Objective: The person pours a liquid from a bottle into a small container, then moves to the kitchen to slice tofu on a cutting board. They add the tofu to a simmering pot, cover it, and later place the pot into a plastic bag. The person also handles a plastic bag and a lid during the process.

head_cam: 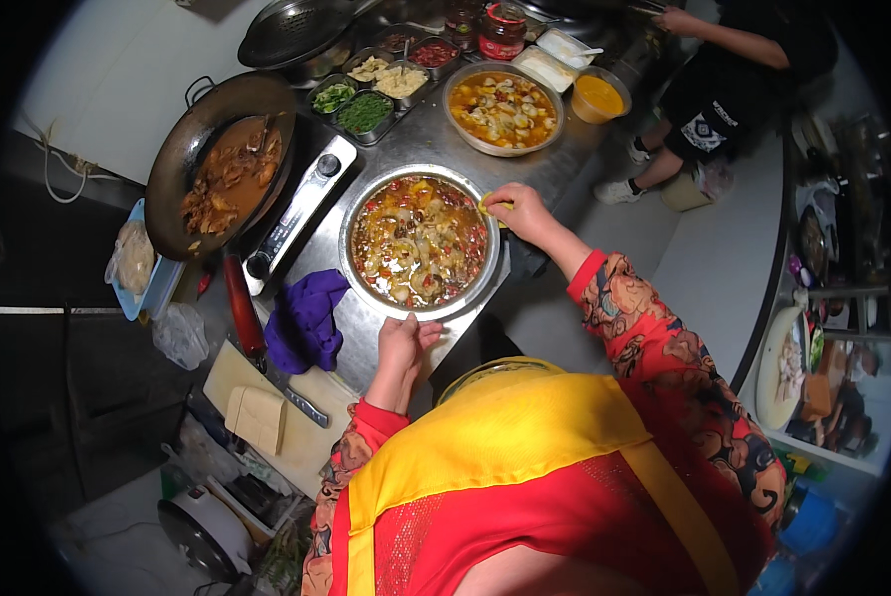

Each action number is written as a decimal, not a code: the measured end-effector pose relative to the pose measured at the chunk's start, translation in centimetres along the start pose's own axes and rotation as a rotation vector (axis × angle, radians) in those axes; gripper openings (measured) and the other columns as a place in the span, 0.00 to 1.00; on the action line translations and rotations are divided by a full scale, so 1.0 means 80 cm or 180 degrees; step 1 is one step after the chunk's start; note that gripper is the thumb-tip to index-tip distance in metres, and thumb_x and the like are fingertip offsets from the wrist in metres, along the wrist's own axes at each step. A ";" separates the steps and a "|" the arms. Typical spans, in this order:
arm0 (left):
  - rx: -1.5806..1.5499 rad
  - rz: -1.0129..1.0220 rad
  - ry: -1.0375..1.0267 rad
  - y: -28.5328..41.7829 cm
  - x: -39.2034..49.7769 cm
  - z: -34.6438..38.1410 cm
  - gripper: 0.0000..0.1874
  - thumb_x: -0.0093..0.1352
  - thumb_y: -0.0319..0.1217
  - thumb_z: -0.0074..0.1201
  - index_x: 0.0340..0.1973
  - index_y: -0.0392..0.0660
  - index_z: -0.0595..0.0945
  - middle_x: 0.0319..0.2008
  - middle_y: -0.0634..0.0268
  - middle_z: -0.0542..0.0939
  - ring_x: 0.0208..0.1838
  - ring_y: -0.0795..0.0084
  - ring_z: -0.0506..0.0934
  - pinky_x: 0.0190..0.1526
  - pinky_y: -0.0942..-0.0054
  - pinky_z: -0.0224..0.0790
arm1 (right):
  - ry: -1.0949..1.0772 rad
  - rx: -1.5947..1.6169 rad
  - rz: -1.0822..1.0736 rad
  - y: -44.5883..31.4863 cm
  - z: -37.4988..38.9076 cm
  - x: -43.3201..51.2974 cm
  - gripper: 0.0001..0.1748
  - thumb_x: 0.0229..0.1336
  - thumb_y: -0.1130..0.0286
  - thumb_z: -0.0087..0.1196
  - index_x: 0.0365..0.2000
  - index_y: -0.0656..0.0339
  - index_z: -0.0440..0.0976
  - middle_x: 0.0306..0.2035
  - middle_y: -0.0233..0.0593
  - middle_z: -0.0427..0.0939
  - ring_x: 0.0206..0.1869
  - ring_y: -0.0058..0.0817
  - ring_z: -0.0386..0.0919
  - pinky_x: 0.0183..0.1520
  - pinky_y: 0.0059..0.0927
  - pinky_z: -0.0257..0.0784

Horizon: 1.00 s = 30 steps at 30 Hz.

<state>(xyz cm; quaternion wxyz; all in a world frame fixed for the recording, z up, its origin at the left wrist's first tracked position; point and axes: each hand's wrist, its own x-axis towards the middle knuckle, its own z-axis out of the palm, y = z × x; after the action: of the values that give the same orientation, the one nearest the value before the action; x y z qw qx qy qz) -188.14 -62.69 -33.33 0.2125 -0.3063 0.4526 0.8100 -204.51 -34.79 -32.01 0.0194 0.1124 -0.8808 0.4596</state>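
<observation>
A round metal basin of oily red broth with pale pieces and chopped chillies stands on the steel counter before me. My right hand pinches a yellow cloth against the basin's right rim. My left hand is at the near rim, fingers apart, palm partly upward; whether it bears any of the basin's weight I cannot tell. A crumpled purple cloth lies left of the basin. Behind it sits a second bowl of yellowish stew, beside a tub of orange liquid.
Left stand an induction cooker and a wok of braised meat, its wooden handle pointing towards me. A knife lies on the cutting board. Small ingredient trays line the back. Another person stands at upper right.
</observation>
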 end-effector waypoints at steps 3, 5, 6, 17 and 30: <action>0.0168 0.0017 -0.0085 -0.003 -0.011 -0.017 0.11 0.79 0.28 0.36 0.50 0.35 0.70 0.36 0.51 0.81 0.33 0.63 0.82 0.33 0.68 0.79 | -0.0387 0.0162 0.0113 0.003 0.000 0.028 0.07 0.51 0.74 0.64 0.34 0.63 0.84 0.34 0.43 0.84 0.37 0.31 0.81 0.44 0.30 0.75; 0.0244 -0.0068 -0.0056 -0.004 -0.015 -0.027 0.11 0.78 0.27 0.36 0.51 0.35 0.70 0.35 0.52 0.80 0.31 0.64 0.82 0.32 0.69 0.79 | -0.0718 0.0289 0.0284 0.001 0.003 0.049 0.08 0.52 0.73 0.64 0.34 0.65 0.83 0.34 0.42 0.84 0.37 0.27 0.81 0.43 0.29 0.75; 0.0299 -0.0071 -0.0039 -0.004 -0.016 -0.031 0.11 0.78 0.26 0.36 0.51 0.35 0.70 0.35 0.52 0.80 0.32 0.64 0.82 0.31 0.69 0.79 | -0.0821 0.0250 0.0265 0.002 0.006 0.061 0.09 0.52 0.73 0.65 0.34 0.66 0.83 0.33 0.40 0.85 0.35 0.22 0.80 0.41 0.27 0.75; 0.0362 -0.0140 -0.0259 0.000 -0.022 -0.054 0.10 0.77 0.26 0.39 0.50 0.34 0.72 0.32 0.54 0.81 0.28 0.67 0.81 0.31 0.71 0.80 | -0.2131 0.0014 -0.0063 -0.050 0.064 0.185 0.07 0.50 0.72 0.66 0.32 0.61 0.84 0.28 0.31 0.83 0.30 0.19 0.77 0.37 0.26 0.74; 0.0137 -0.0115 -0.0330 -0.009 -0.024 -0.056 0.11 0.77 0.26 0.41 0.52 0.34 0.70 0.35 0.56 0.79 0.30 0.70 0.80 0.32 0.76 0.78 | -0.4103 -0.0848 -0.0861 -0.186 0.208 0.239 0.05 0.46 0.74 0.66 0.28 0.60 0.83 0.25 0.30 0.82 0.29 0.21 0.77 0.35 0.28 0.72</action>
<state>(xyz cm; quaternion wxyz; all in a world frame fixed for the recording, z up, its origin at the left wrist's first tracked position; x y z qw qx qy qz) -184.95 -66.32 -34.27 0.2568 -0.2675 0.4527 0.8109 -218.80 -59.98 -27.01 -0.4392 0.4704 -0.7436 0.1814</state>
